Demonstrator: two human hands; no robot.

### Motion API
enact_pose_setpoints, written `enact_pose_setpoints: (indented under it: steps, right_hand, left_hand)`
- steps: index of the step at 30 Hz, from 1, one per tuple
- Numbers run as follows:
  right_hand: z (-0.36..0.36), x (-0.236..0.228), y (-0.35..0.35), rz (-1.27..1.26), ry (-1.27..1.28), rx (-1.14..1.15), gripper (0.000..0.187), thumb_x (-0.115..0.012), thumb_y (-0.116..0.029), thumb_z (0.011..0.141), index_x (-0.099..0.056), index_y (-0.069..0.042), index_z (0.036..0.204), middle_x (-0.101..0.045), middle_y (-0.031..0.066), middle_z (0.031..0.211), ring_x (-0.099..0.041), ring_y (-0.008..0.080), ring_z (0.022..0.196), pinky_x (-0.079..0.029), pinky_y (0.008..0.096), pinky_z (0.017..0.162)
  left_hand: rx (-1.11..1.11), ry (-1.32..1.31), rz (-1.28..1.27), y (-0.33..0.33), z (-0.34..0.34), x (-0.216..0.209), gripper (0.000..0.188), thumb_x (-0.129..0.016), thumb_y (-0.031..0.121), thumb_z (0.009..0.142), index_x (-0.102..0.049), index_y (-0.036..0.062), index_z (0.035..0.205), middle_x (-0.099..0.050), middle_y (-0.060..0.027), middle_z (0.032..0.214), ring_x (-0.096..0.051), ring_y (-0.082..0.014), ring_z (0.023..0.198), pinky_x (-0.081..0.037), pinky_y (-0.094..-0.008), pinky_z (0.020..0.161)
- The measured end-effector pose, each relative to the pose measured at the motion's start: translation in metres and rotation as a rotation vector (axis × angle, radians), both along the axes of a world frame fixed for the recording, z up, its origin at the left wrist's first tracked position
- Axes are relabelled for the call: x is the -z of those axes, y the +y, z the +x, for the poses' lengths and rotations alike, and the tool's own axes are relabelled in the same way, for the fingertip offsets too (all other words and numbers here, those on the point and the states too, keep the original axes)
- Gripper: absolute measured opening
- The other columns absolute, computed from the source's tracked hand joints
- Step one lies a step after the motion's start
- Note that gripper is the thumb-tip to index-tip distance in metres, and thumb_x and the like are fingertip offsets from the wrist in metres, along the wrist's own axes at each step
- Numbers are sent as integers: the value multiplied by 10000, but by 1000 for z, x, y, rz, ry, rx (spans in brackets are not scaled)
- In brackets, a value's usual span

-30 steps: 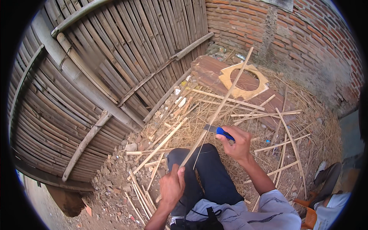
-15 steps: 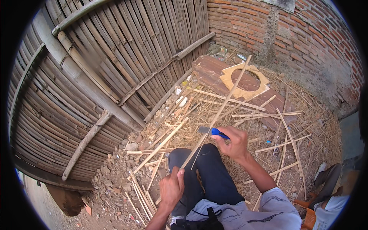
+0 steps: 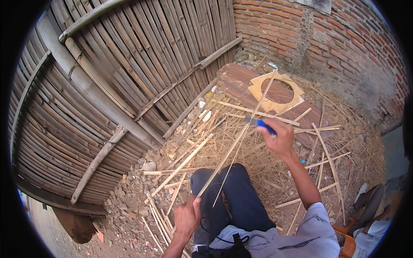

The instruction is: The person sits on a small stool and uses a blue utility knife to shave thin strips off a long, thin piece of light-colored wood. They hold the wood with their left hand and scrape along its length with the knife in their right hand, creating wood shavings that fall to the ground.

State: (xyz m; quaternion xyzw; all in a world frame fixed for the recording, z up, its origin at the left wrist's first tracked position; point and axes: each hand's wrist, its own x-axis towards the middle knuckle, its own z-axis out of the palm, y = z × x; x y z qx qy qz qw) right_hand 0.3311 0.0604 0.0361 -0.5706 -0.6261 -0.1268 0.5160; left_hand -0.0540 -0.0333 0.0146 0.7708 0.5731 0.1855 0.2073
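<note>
A long, narrow bamboo strip (image 3: 226, 158) slants up and away from my lap. Its near end is gripped by my left hand (image 3: 187, 216), closed beside my left knee. My right hand (image 3: 279, 136) is closed around the blue handle of a knife (image 3: 265, 126), whose short, wide grey blade is blurred against the strip about midway up. From the blade, a thin bamboo sliver (image 3: 228, 174) hangs partly split off the strip, its loose tip over my legs. The strip's far end passes in front of a tan board with a round hole (image 3: 255, 91).
Several cut bamboo strips (image 3: 329, 161) lie over straw and rubble on both sides. A brown plank (image 3: 232, 77) lies beneath the holed board. A bamboo wall (image 3: 172, 51) stands left, a brick wall (image 3: 275, 26) behind. At lower right, another person's leg (image 3: 369, 202) shows near an orange chair (image 3: 345, 241).
My right hand has pushed the knife up and away along the strip. The split sliver has grown longer. My left hand, still holding the strip, has shifted slightly lower.
</note>
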Motion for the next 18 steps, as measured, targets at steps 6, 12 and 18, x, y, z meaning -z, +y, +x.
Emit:
enact_pose_setpoints:
  steps: [6, 12, 18]
  right_hand:
    - [317, 21, 50, -186, 454, 851, 547, -677, -577, 993, -832, -76, 1148, -796, 238, 997, -768, 386, 968, -563, 430, 881]
    - [252, 60, 14, -192, 372, 564, 476, -683, -495, 1036, -820, -53, 1149, -767, 139, 884, -688, 213, 820, -529, 361, 792]
    - [16, 25, -55, -327, 447, -2, 390, -680, -371, 1073, -761, 8, 1116, -553, -20, 715, -468, 84, 663, -364, 293, 596]
  left_hand:
    - [-31, -21, -90, 2, -52, 21, 469, -431, 325, 1170, -630, 11, 885, -603, -275, 617, -629, -513, 592, -448, -590, 578]
    - [-245, -411, -587, 15, -67, 31, 675, -348, 546, 1180, -607, 35, 824, -427, 15, 640, -401, -117, 604, -352, -334, 588]
    - [21, -653, -637, 32, 1, 5, 580, -399, 550, 1170, -620, 42, 997, -481, 17, 735, -431, -91, 650, -379, -293, 609]
